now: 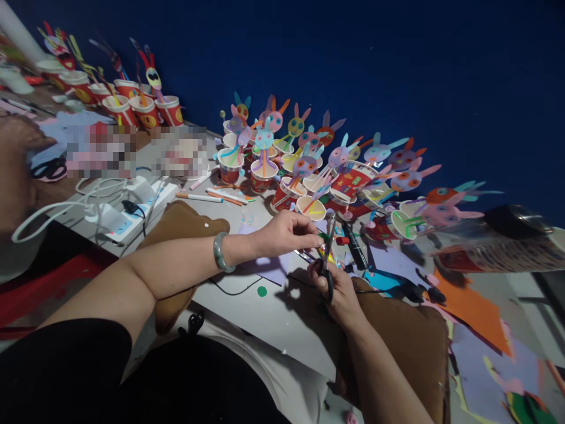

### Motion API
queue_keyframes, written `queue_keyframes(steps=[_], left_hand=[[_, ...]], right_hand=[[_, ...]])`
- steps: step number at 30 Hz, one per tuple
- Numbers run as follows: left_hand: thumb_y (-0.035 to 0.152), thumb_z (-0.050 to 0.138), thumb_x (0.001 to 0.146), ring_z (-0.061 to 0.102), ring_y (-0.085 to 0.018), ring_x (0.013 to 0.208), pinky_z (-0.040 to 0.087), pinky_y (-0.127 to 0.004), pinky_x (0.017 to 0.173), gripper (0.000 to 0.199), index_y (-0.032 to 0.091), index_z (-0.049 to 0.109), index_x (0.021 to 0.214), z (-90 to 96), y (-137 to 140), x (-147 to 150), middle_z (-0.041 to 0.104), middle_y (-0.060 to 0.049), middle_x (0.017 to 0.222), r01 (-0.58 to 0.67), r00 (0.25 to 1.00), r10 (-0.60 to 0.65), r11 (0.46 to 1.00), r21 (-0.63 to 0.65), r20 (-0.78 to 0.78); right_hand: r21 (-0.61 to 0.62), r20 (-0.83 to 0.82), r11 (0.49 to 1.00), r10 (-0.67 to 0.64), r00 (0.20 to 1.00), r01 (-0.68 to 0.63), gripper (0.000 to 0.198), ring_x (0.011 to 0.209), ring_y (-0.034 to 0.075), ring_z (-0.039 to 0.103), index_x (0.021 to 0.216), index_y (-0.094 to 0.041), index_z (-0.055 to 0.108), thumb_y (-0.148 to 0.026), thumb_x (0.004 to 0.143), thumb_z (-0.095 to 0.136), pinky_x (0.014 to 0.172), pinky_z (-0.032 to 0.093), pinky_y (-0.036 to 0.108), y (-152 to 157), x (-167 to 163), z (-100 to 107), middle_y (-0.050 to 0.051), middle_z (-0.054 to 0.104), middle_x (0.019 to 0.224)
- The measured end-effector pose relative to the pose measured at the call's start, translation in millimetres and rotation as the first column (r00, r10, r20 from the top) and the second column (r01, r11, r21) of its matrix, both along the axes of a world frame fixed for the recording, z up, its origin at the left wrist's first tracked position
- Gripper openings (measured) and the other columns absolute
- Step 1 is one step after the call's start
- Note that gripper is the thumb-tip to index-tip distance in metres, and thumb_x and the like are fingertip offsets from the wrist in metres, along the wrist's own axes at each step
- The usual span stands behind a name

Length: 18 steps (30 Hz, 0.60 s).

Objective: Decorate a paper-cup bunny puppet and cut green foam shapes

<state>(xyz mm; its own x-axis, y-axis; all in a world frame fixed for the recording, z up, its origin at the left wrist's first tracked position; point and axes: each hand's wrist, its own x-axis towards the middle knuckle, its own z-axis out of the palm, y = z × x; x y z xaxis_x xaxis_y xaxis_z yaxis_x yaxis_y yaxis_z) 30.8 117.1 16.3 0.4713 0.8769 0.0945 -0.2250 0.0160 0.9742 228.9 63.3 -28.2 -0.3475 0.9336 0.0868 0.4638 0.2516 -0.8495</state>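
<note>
My right hand grips black-handled scissors, their blades pointing up and away from me. Close to the blades, my left hand pinches a small piece of green paper between thumb and fingertips. A jade-coloured bangle circles my left wrist. On the table below lies a green paper disc, and a lilac sheet rests under my left hand. Just beyond the scissors are a black marker and a red cap.
Red paper cups with paper rabbit figures crowd the back. A stack of cups lies at right beside orange paper. Brown cushions sit under my arms. At left are a power strip and another person's hand.
</note>
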Motion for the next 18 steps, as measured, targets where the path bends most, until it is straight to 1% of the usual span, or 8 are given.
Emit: queue_keyframes(steps=[5, 9, 14, 18], left_hand=[[0.026, 0.076, 0.068, 0.052, -0.005, 0.055, 0.043, -0.02, 0.055, 0.021, 0.012, 0.061, 0.063, 1.4, 0.0, -0.3, 0.059, 0.003, 0.057, -0.003, 1.0, 0.004, 1.0, 0.001, -0.01], [0.022, 0.072, 0.071, 0.051, -0.004, 0.055, 0.042, -0.02, 0.054, 0.017, 0.012, 0.061, 0.062, 2.1, 0.9, -1.4, 0.058, 0.003, 0.057, -0.008, 1.0, 0.008, 1.0, 0.024, -0.025], [0.02, 0.07, 0.072, 0.05, -0.004, 0.055, 0.041, -0.019, 0.054, 0.015, 0.011, 0.061, 0.063, 1.9, 1.0, -2.0, 0.059, 0.003, 0.057, -0.022, 0.999, 0.024, 0.999, 0.042, -0.036], [0.019, 0.069, 0.071, 0.05, -0.004, 0.055, 0.041, -0.019, 0.054, 0.014, 0.011, 0.061, 0.062, 2.7, 0.9, -1.8, 0.059, 0.003, 0.057, -0.018, 1.0, 0.019, 0.999, 0.03, -0.024]], right_hand=[[0.005, -0.002, 1.0, 0.015, 1.0, -0.015, 0.063, 0.063, 0.016, 0.045, 0.066, -0.02, 0.05, -0.082, 0.079, 0.048, 0.06, 0.037, 0.029, 0.3, 0.3, 3.1, 0.001, 0.051, 0.065], [0.016, 0.007, 1.0, 0.016, 1.0, -0.016, 0.064, 0.064, 0.017, 0.048, 0.066, -0.02, 0.052, -0.083, 0.078, 0.048, 0.06, 0.038, 0.03, 0.2, 1.7, 5.0, 0.001, 0.052, 0.064], [0.026, 0.015, 1.0, 0.015, 1.0, -0.015, 0.064, 0.065, 0.017, 0.049, 0.066, -0.02, 0.052, -0.083, 0.079, 0.047, 0.06, 0.038, 0.029, -0.3, 3.2, 3.8, 0.001, 0.053, 0.065], [0.028, 0.005, 0.999, 0.02, 1.0, -0.02, 0.064, 0.064, 0.017, 0.048, 0.066, -0.02, 0.052, -0.082, 0.08, 0.046, 0.06, 0.038, 0.029, -1.0, 3.1, 2.8, 0.002, 0.053, 0.065]])
